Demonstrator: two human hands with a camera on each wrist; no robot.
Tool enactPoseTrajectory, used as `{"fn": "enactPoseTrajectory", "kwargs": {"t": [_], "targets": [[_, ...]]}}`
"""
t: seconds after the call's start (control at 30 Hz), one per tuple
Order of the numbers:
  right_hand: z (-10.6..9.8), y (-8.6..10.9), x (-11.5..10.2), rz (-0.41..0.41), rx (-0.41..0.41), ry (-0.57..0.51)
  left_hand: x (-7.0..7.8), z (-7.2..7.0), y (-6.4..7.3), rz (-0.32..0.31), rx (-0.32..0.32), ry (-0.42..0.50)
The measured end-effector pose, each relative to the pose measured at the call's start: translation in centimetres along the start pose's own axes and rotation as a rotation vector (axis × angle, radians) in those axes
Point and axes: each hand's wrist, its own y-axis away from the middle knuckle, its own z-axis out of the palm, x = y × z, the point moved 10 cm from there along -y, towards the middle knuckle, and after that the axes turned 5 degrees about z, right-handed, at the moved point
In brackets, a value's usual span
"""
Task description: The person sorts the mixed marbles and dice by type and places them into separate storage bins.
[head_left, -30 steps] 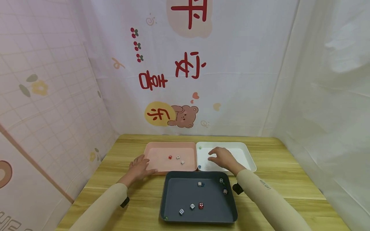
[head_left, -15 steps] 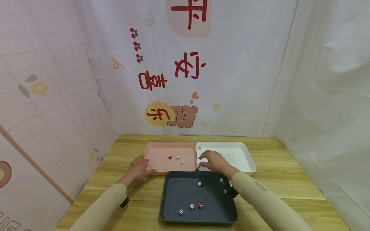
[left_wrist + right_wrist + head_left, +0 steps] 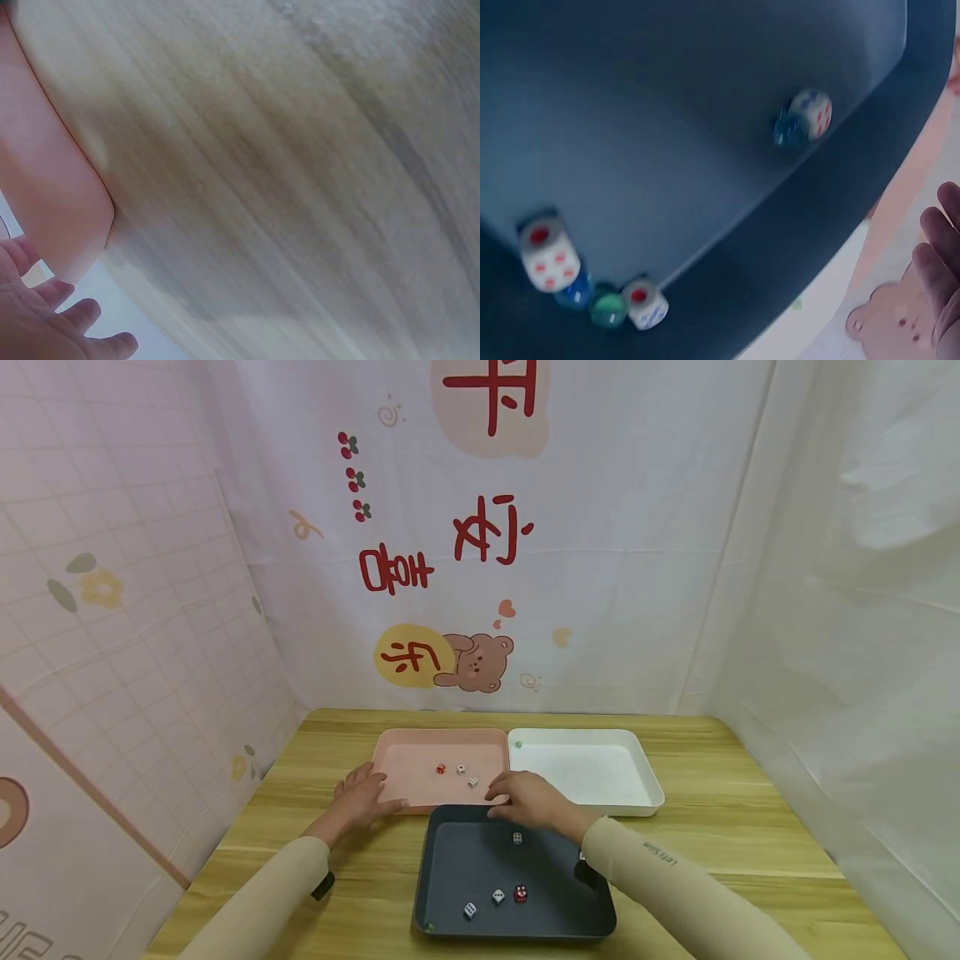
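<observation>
My left hand (image 3: pixel 362 797) rests at the left front corner of the pink tray (image 3: pixel 405 743), fingers spread. Over the spot where the pink tray, the white tray (image 3: pixel 645 768) and the dark tray (image 3: pixel 431 877) meet, my right hand (image 3: pixel 528 799) hovers with loosely bent fingers and nothing visible in them. In the dark tray lie a red die (image 3: pixel 521 893), several white dice (image 3: pixel 498 897) and a green marble (image 3: pixel 430 927). The right wrist view shows blue marbles (image 3: pixel 789 129) and a green marble (image 3: pixel 608 309) beside white dice (image 3: pixel 549 253) there.
The pink tray holds a red die (image 3: pixel 441 769) and two white dice (image 3: pixel 461 769). A green marble (image 3: pixel 518 744) sits in the white tray's back left corner. All trays stand on a wood-grain table (image 3: pixel 720 827), with a printed curtain (image 3: pixel 615 610) behind.
My right hand has moved left and nearer, from above the white tray to the meeting point of the trays, covering the white tray's blue marble. My left hand stays put.
</observation>
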Motion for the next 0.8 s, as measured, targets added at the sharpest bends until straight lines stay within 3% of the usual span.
{"fn": "enactPoseTrajectory", "kwargs": {"t": [0.33, 0.8], "targets": [[2.6, 0.8, -4.8, -0.147, -0.105, 0.057, 0.0, 0.0, 0.1, 0.004, 0.003, -0.003], [6.3, 1.7, -9.9, -0.374, -0.279, 0.070, -0.1, -0.1, 0.1, -0.004, 0.001, -0.012]]}}
